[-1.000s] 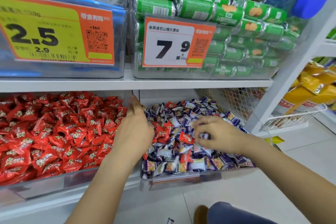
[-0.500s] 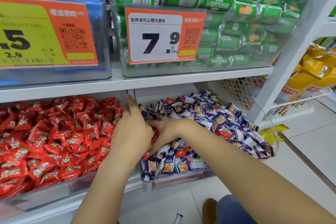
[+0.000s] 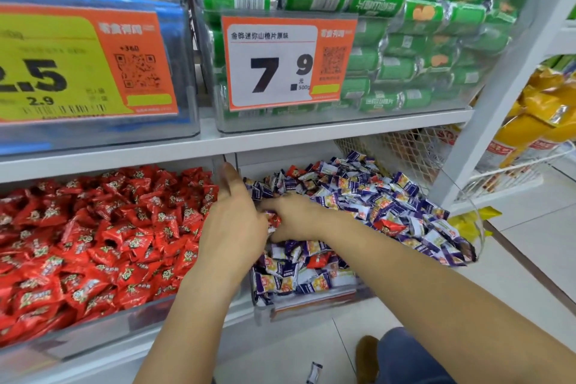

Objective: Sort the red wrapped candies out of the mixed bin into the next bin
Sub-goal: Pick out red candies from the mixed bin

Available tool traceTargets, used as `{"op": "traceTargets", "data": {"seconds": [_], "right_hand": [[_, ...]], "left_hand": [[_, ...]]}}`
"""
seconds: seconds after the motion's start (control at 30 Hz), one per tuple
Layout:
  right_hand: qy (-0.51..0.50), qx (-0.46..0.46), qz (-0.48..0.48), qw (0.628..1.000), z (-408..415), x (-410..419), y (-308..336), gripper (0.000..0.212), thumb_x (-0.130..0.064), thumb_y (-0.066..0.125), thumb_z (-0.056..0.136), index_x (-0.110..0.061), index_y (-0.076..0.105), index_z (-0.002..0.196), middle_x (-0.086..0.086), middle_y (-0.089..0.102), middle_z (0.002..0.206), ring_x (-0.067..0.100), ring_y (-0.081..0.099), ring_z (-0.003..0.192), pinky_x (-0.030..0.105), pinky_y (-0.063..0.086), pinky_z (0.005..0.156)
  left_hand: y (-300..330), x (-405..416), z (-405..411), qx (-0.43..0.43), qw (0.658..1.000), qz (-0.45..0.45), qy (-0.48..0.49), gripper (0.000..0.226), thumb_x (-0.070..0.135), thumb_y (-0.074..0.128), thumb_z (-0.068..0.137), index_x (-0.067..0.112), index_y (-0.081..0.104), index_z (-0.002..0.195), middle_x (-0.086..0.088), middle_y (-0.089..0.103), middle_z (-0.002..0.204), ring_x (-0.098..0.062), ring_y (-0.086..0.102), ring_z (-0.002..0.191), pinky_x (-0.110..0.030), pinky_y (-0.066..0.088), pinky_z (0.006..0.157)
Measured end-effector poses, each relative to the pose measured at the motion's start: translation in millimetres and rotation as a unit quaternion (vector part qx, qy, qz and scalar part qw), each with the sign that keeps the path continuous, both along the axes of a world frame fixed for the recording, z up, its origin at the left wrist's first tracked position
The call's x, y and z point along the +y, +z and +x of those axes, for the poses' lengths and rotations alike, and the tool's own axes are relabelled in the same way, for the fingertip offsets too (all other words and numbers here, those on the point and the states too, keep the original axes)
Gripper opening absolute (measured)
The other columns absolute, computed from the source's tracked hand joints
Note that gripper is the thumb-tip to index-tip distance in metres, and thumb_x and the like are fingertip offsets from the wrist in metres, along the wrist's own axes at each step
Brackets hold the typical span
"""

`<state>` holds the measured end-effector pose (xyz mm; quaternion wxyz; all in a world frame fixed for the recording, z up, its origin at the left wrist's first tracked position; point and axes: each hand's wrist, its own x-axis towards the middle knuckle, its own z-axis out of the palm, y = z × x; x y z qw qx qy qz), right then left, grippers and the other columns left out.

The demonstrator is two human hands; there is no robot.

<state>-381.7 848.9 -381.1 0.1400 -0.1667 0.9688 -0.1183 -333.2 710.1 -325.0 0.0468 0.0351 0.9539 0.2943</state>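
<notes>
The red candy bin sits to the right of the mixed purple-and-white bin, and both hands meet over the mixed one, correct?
Not quite. In the head view the red candy bin sits to the left of the mixed bin, not the right. The rest holds: the left hand and right hand meet over the mixed bin's near-left part.

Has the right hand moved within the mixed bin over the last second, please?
Yes. The right hand slid left across the mixed bin, toward the divider beside the left hand.

Mixed bin [image 3: 265, 305] sits right of the next bin [image 3: 93, 330], both under a shelf [image 3: 311, 137]
</notes>
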Motion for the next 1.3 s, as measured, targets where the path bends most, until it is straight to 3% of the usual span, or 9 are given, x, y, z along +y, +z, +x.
{"op": "traceTargets", "data": {"seconds": [0.13,0.23,0.37,0.53,0.67,0.87,0.97,1.17,1.3], "right_hand": [[-0.007,0.025,-0.081,0.996,22.2,30.5,37.9,0.046,-0.024,0.074,0.075,-0.018,0.058,0.118,0.008,0.064,0.105,0.019,0.055,0.088,0.033,0.046,0.078],[-0.011,-0.003,-0.058,0.998,51.4,60.6,62.0,0.066,-0.04,0.076,0.075,-0.037,0.045,0.132,-0.006,0.05,0.127,0.012,0.046,0.114,0.031,0.04,0.097],[-0.062,-0.004,-0.092,0.994,87.6,98.3,81.7,0.073,-0.047,0.074,0.076,-0.049,0.035,0.137,-0.018,0.038,0.14,-0.001,0.036,0.126,0.012,0.028,0.098],[-0.187,0.069,-0.233,0.952,116.5,132.8,83.2,0.038,-0.038,0.068,0.082,-0.047,0.057,0.117,-0.025,0.058,0.118,-0.012,0.051,0.111,0.007,0.037,0.092],[-0.252,0.168,-0.302,0.904,118.3,138.1,60.7,0.024,-0.028,0.067,0.085,-0.045,0.063,0.101,-0.026,0.065,0.103,-0.013,0.057,0.099,0.009,0.04,0.085],[-0.234,0.177,-0.17,0.941,102.4,132.2,50.4,0.038,-0.036,0.058,0.091,-0.038,0.053,0.128,-0.014,0.053,0.131,0.005,0.045,0.122,0.023,0.034,0.094],[-0.208,0.152,-0.111,0.96,96.4,129.2,50.8,0.049,-0.044,0.055,0.09,-0.036,0.044,0.137,-0.008,0.048,0.138,0.012,0.041,0.128,0.027,0.035,0.098],[-0.193,0.073,-0.09,0.974,105.8,139.5,52.8,0.045,-0.055,0.069,0.074,-0.041,0.061,0.116,-0.023,0.052,0.092,-0.002,0.049,0.085,0.021,0.039,0.073],[-0.195,0.068,-0.099,0.973,105.9,137.3,51.6,0.028,-0.041,0.069,0.081,-0.037,0.067,0.109,-0.023,0.049,0.072,-0.005,0.048,0.068,0.009,0.033,0.059]], "left_hand": [[-0.3,-0.9,-0.4,-0.004,1.0,-0.001,-0.004,0.079,0.01,0.042,0.091,0.008,-0.011,0.15,-0.019,0.009,0.157,-0.039,0.045,0.123,-0.038,0.039,0.089],[1.4,-2.0,-0.3,-0.011,1.0,-0.024,-0.008,0.075,0.012,0.039,0.093,0.009,-0.011,0.15,-0.021,0.015,0.155,-0.039,0.048,0.118,-0.037,0.038,0.083],[7.7,-0.6,2.4,0.049,0.994,-0.101,-0.015,0.07,0.025,0.041,0.095,0.008,0.002,0.151,-0.018,0.007,0.157,-0.039,0.024,0.137,-0.042,0.026,0.108],[21.1,25.1,10.1,0.161,0.982,-0.047,-0.084,0.049,0.019,0.04,0.097,0.014,0.033,0.145,-0.011,0.041,0.143,-0.029,0.04,0.127,-0.036,0.031,0.103],[15.5,46.1,12.0,0.094,0.987,-0.025,-0.125,0.05,0.003,0.037,0.094,0.018,0.039,0.142,-0.01,0.047,0.139,-0.027,0.048,0.122,-0.037,0.039,0.101],[-10.9,66.7,5.1,-0.026,0.977,-0.116,-0.179,0.055,0.047,0.033,0.099,0.022,0.027,0.147,-0.01,0.042,0.143,-0.027,0.045,0.126,-0.036,0.039,0.1],[-23.3,73.5,6.3,-0.039,0.965,-0.174,-0.192,0.048,0.046,0.037,0.098,0.027,0.036,0.142,-0.009,0.048,0.132,-0.028,0.05,0.118,-0.039,0.044,0.097],[-19.0,74.8,4.3,0.0,0.977,-0.131,-0.169,0.007,0.02,0.054,0.093,0.022,0.055,0.1,0.001,0.054,0.1,-0.017,0.05,0.086,-0.025,0.036,0.07],[-5.4,65.7,2.7,0.011,0.986,-0.107,-0.128,0.03,0.012,0.054,0.089,0.025,0.055,0.116,-0.006,0.054,0.112,-0.016,0.053,0.08,-0.024,0.038,0.07]]}}
